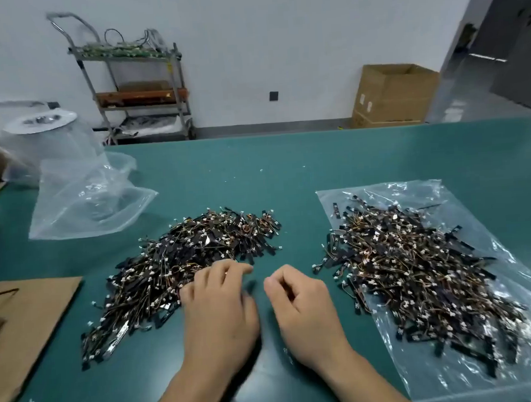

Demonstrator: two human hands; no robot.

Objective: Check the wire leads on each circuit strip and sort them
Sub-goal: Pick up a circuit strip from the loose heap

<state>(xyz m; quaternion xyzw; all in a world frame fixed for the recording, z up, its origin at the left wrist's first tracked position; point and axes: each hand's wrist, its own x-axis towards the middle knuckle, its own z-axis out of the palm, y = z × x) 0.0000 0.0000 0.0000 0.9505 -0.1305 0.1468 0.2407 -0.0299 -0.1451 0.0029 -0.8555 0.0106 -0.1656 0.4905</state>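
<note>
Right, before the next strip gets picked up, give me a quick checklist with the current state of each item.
1. Left hand at the left pile of strips: ok, fingers rest on its near edge.
2. Right hand free: cannot tell, fingers curled, nothing clearly seen in them.
3. The two piles kept apart: ok, bare green mat runs between them.
4. Right pile contained: ok, it lies on its clear plastic bag.
5. Wire leads readable: not ok, too small and tangled to judge from here.
6. Working space between the hands: ok, mat is bare there.
</note>
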